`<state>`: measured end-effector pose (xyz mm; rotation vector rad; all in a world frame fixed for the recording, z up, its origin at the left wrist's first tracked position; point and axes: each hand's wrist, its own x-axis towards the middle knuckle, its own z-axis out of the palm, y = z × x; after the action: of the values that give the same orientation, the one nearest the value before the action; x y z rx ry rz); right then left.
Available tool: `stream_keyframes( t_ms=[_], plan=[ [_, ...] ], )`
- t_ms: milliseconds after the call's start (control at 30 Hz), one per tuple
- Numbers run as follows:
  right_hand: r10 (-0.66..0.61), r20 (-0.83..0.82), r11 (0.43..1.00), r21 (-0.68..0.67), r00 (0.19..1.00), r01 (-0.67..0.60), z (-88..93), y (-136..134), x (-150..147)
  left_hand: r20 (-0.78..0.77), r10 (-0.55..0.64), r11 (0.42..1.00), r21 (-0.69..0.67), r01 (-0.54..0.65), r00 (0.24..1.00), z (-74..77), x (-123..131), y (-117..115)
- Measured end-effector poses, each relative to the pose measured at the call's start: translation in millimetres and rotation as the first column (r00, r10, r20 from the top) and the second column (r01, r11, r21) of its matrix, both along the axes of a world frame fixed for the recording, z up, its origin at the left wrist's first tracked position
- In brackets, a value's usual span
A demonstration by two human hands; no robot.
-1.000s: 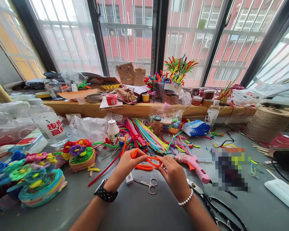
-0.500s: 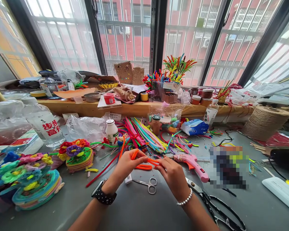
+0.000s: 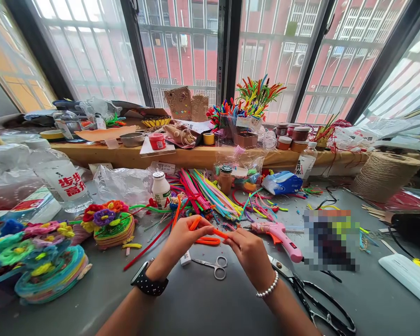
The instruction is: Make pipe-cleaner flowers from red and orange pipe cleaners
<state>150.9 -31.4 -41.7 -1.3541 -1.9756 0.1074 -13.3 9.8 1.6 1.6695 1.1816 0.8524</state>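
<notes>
Between my hands stretches an orange pipe cleaner (image 3: 218, 232), bent into a narrow strip. My left hand (image 3: 188, 240) pinches its one end, with an orange loop rising between thumb and fingers. My right hand (image 3: 248, 249) pinches the other end with thumb and fingertips. Another folded orange length (image 3: 207, 241) shows just below the strip; whether it joins the held piece I cannot tell. Small metal scissors (image 3: 217, 267) lie on the table under my hands, beside a small white box (image 3: 185, 259). A pink glue gun (image 3: 283, 239) rests just right of my right hand.
Large black-handled scissors (image 3: 311, 298) lie at right. Behind my hands spreads a pile of coloured pipe cleaners (image 3: 213, 193), with a white bottle (image 3: 161, 190) and a brown jar (image 3: 225, 180). Pipe-cleaner flowers (image 3: 24, 247) crowd the left. A twine spool (image 3: 385, 175) stands far right.
The orange strip between my hands looks narrower, its strands closer together. My right hand has shifted slightly. The whole view has moved a little; the other things lie as before.
</notes>
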Motion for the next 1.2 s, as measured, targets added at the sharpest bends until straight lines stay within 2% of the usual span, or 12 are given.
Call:
stream_keyframes(
  t_ms=[133,233,300,400,467,533,667,767,933,1033,1100,1200],
  plan=[
    [-0.002,-0.326,0.990,-0.133,0.945,-0.044,9.5,-1,1,0.054,0.046,0.999,-0.028,-0.045,0.997,0.7,0,0],
    [-0.085,-0.628,0.942,-0.304,0.774,-0.143,15.4,-1,3,0.074,0.053,0.997,-0.052,-0.049,0.996,3.6,1,-2],
    [-0.134,-0.764,0.911,-0.346,0.631,-0.225,17.0,0,3,0.069,0.038,0.996,-0.083,-0.033,0.997,5.8,3,-5],
    [-0.181,-0.874,0.901,-0.332,0.451,-0.281,16.8,2,4,0.086,-0.022,0.984,-0.173,0.037,0.996,6.4,4,-7],
    [-0.190,-0.893,0.906,-0.320,0.408,-0.278,15.6,3,5,0.082,-0.103,0.969,-0.215,0.119,0.991,3.7,5,-7],
    [-0.173,-0.873,0.919,-0.309,0.456,-0.243,14.1,3,6,0.037,-0.172,0.965,-0.197,0.175,0.984,-0.5,5,-6],
    [-0.118,-0.786,0.939,-0.286,0.606,-0.188,11.6,2,6,-0.135,-0.154,0.988,-0.007,0.154,0.979,-7.0,5,-4],
    [-0.086,-0.754,0.937,-0.283,0.651,-0.205,11.2,0,3,-0.164,-0.214,0.973,0.055,0.226,0.963,-8.2,7,-7],
    [-0.066,-0.713,0.940,-0.280,0.698,-0.197,13.4,-4,-1,-0.088,-0.322,0.946,-0.061,0.318,0.942,-10.0,11,-14],
    [-0.086,-0.613,0.970,-0.232,0.785,-0.075,15.7,-6,-1,-0.015,-0.357,0.926,-0.140,0.352,0.934,-10.4,13,-14],
    [-0.107,-0.569,0.982,-0.187,0.816,-0.001,16.6,-6,0,0.027,-0.332,0.925,-0.187,0.331,0.943,-9.4,14,-13],
    [-0.151,-0.660,0.980,-0.196,0.736,0.025,15.7,-5,3,0.120,-0.237,0.930,-0.260,0.260,0.964,-7.0,14,-12]
  ],
)
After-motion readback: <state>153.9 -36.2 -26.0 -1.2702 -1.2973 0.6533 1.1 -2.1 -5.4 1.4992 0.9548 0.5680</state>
